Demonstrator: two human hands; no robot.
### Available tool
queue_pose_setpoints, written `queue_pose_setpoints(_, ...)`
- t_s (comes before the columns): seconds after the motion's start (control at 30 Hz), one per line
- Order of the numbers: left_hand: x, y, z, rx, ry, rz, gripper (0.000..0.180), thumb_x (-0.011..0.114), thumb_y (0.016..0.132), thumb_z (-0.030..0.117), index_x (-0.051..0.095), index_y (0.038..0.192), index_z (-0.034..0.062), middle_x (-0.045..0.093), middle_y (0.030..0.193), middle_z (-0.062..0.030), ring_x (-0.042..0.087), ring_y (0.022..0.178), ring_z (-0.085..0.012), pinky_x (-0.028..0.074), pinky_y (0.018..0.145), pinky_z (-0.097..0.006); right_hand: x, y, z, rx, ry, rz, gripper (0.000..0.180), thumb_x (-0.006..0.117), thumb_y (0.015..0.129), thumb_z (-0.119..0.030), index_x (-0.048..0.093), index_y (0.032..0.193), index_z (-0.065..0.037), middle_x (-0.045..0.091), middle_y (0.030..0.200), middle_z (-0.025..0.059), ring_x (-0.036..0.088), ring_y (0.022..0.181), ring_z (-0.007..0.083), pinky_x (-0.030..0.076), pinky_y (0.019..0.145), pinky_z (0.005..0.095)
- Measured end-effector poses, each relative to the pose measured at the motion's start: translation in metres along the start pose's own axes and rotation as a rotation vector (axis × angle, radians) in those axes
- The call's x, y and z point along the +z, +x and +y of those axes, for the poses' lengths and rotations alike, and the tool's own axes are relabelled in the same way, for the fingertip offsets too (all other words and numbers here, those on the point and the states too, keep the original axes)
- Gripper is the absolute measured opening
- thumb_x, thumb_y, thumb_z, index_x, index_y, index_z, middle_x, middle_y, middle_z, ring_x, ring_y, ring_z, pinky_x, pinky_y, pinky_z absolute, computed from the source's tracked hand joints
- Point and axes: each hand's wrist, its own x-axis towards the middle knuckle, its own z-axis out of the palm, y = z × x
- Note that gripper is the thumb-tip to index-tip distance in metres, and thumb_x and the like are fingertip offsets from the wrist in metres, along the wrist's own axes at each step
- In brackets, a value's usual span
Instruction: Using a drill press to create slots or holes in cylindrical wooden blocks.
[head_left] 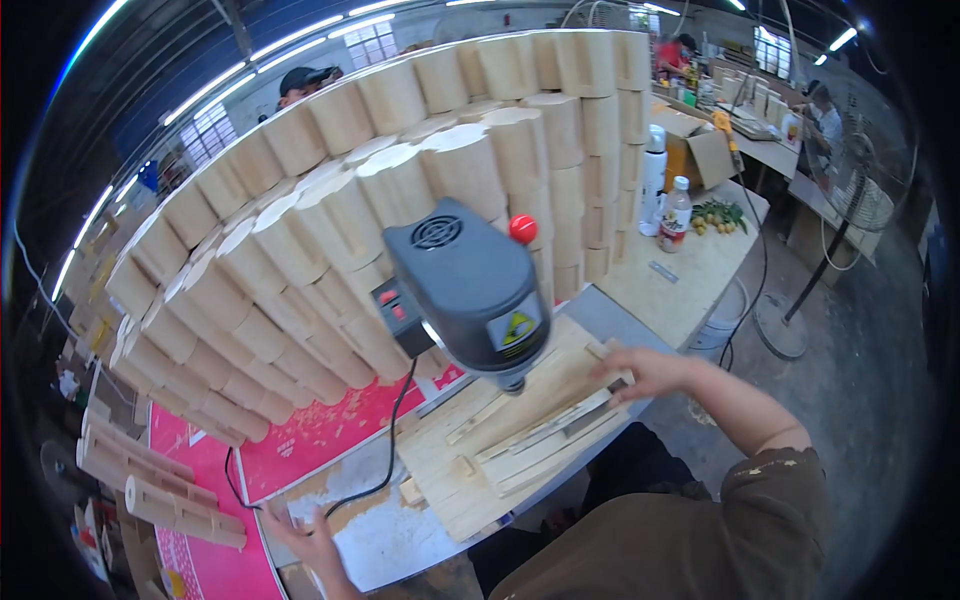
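Hand (the right one) [645, 373] bent over the far end of a wooden jig [455, 495], grey drill press [465, 290] overhead.
Can't tell if those fingers are really gripping anything. Left hand [312, 545] is spread wide, looks empty, down by the black cable [390, 465]. Jig's flat on the table [390, 545], just below the drill. Behind that, a big stack of pale wooden cylinders [460, 170].

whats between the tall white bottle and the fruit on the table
A shorter bottle with a white cap stands between the tall white bottle and the fruit, as the head view shows.
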Motion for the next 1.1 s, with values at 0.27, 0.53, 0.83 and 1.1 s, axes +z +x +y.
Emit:
queue_pose_setpoints(0.27, 0.054, -0.113, 0.018, -0.195, -0.346, -0.086, 0.069, 0.060, 0.080, -0.001, 0.025, 0.139, 0.0089, 0.036, 0.128, -0.0144, 0.041, 0.108, -0.0183, 0.041, 0.086, -0.029, -0.303, 0.131, -0.075, -0.224, -0.865, 1.398, 0.062, 0.069, 0.071, -0.042, 0.051, 0.123, -0.014, 0.055, 0.112, 0.0173, 0.051, 0.107, 0.0294, 0.041, 0.090, 0.0423)
queue_pose_setpoints(0.53, 0.077, -0.149, 0.088, -0.164, -0.443, -0.155, 0.065, 0.059, 0.081, -0.001, 0.028, 0.137, 0.0069, 0.049, 0.116, -0.0109, 0.050, 0.097, -0.0161, 0.040, 0.085, -0.025, -0.311, 0.176, -0.080, 0.394, -0.559, 1.291, 0.062, 0.069, 0.068, -0.042, 0.049, 0.124, -0.024, 0.037, 0.124, 0.0173, 0.044, 0.110, 0.0405, 0.041, 0.093, 0.0423)
queue_pose_setpoints(0.83, 0.106, -0.136, 0.175, 0.618, -0.392, -0.279, 0.061, 0.065, 0.075, 0.001, 0.036, 0.129, -0.0010, 0.051, 0.118, -0.0146, 0.054, 0.102, -0.0239, 0.042, 0.088, -0.035, -0.176, 0.047, -0.109, -0.693, 0.359, 1.170, 0.064, 0.075, 0.072, -0.020, 0.043, 0.126, -0.010, 0.036, 0.129, 0.0161, 0.045, 0.115, 0.0277, 0.050, 0.084, 0.0371)
queue_pose_setpoints(1.1, 0.152, -0.168, 0.208, 0.652, -0.441, -0.177, 0.077, 0.079, 0.063, 0.012, 0.038, 0.127, -0.0019, 0.055, 0.104, -0.0127, 0.055, 0.080, -0.0172, 0.044, 0.065, -0.027, 0.047, -0.036, -0.113, -0.155, 1.588, 0.503, 0.064, 0.066, 0.082, -0.016, 0.034, 0.135, -0.004, 0.041, 0.128, 0.0121, 0.041, 0.118, 0.0234, 0.036, 0.098, 0.0355)
